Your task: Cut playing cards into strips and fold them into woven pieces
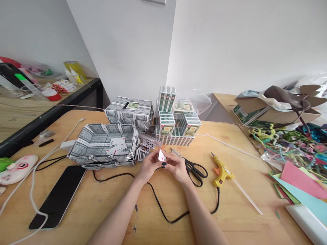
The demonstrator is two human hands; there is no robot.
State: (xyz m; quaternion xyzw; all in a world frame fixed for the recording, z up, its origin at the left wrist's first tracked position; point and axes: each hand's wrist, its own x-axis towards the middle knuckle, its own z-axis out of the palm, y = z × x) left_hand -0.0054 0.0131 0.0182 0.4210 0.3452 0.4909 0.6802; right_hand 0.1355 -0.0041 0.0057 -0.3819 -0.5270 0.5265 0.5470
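Both my hands meet over the middle of the wooden table. My left hand and my right hand pinch a small folded playing card with red marks between their fingertips. Just behind them lie loose playing cards. To the left stands a tray-shaped box built from card backs with a few cards inside. Black-handled scissors lie right beside my right hand.
Stacked card packs and another card-built block stand at the back. A yellow glue gun with a black cord lies to the right, a dark tablet to the left. Coloured paper and pipe cleaners crowd the right edge.
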